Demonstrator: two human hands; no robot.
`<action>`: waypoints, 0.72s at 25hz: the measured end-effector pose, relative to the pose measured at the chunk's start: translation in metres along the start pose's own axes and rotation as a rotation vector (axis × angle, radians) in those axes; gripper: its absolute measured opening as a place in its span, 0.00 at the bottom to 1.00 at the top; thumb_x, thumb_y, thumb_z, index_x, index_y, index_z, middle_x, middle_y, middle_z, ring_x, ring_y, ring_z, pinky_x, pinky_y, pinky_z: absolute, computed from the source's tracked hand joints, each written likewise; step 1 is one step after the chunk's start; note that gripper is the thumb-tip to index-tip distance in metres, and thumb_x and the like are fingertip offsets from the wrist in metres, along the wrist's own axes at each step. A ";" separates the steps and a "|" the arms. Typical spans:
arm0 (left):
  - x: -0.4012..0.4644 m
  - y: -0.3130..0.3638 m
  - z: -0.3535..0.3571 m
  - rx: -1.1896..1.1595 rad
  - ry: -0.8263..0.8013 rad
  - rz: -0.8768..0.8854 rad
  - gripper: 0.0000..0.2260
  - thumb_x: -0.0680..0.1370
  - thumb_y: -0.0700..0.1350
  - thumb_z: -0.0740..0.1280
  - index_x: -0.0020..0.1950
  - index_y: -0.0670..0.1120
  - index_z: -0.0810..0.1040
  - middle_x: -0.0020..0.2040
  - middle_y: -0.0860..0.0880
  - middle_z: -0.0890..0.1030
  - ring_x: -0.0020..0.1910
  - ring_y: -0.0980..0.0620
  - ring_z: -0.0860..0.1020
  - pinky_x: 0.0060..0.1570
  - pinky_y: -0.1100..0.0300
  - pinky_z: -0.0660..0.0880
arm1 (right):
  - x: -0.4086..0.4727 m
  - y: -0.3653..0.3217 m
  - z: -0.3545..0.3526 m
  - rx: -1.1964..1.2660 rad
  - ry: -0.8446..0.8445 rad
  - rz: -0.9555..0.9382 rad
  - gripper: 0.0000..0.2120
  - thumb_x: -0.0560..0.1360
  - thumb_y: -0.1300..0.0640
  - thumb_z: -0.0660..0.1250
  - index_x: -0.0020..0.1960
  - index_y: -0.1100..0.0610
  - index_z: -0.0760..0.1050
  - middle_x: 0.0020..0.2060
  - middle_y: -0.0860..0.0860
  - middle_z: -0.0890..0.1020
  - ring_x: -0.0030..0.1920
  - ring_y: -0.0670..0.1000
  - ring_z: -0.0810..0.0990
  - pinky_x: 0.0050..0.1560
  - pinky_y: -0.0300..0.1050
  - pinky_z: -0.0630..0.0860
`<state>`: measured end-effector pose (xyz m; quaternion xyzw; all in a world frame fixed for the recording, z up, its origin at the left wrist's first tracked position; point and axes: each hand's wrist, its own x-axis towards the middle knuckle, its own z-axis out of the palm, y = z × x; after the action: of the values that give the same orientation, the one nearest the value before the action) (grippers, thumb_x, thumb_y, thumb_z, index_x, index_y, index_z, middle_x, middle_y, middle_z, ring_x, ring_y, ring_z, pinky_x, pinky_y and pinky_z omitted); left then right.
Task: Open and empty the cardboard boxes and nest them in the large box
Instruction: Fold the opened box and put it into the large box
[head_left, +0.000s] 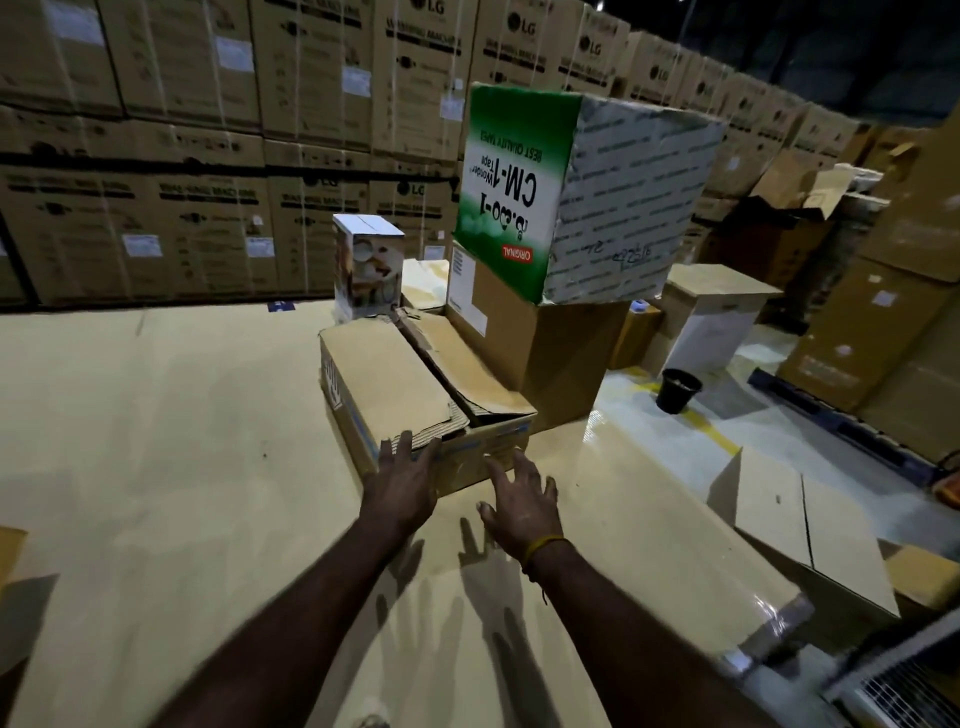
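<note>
Left hand (402, 480) lies open, fingers spread, fingertips touching the near top edge of the low cardboard box (410, 395); right hand (522, 501) hovers open just beside that box's near right corner, holding nothing. The box sits on a broad tan surface (182, 441), flaps folded loosely shut. Behind it a taller brown box (545, 348) carries a tilted green-and-white tape carton (566, 192); a small white box (368, 265) stands to their left.
</note>
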<state>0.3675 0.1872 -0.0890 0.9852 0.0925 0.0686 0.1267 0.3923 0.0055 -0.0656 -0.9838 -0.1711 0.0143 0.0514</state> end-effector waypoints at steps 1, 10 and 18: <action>0.008 0.001 0.004 0.005 -0.010 -0.017 0.34 0.77 0.49 0.67 0.78 0.59 0.53 0.78 0.45 0.54 0.76 0.35 0.54 0.62 0.37 0.71 | 0.011 0.004 0.002 -0.007 -0.011 -0.014 0.33 0.80 0.44 0.61 0.79 0.45 0.50 0.80 0.58 0.47 0.79 0.60 0.49 0.74 0.65 0.51; 0.067 -0.003 0.024 0.029 -0.011 -0.176 0.32 0.77 0.62 0.64 0.78 0.64 0.53 0.80 0.50 0.51 0.78 0.36 0.49 0.64 0.31 0.65 | 0.123 0.059 -0.003 0.066 -0.014 -0.126 0.37 0.77 0.43 0.66 0.79 0.43 0.49 0.79 0.59 0.43 0.78 0.65 0.47 0.73 0.67 0.54; 0.068 -0.004 0.044 0.082 0.035 -0.252 0.29 0.76 0.62 0.62 0.77 0.59 0.63 0.78 0.46 0.61 0.74 0.34 0.58 0.63 0.40 0.72 | 0.164 0.084 0.026 0.356 -0.066 -0.133 0.37 0.70 0.33 0.70 0.74 0.37 0.61 0.78 0.60 0.47 0.72 0.65 0.65 0.69 0.57 0.67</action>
<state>0.4404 0.1940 -0.1250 0.9688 0.2204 0.0657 0.0921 0.5733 -0.0149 -0.1025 -0.9447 -0.2319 0.0732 0.2198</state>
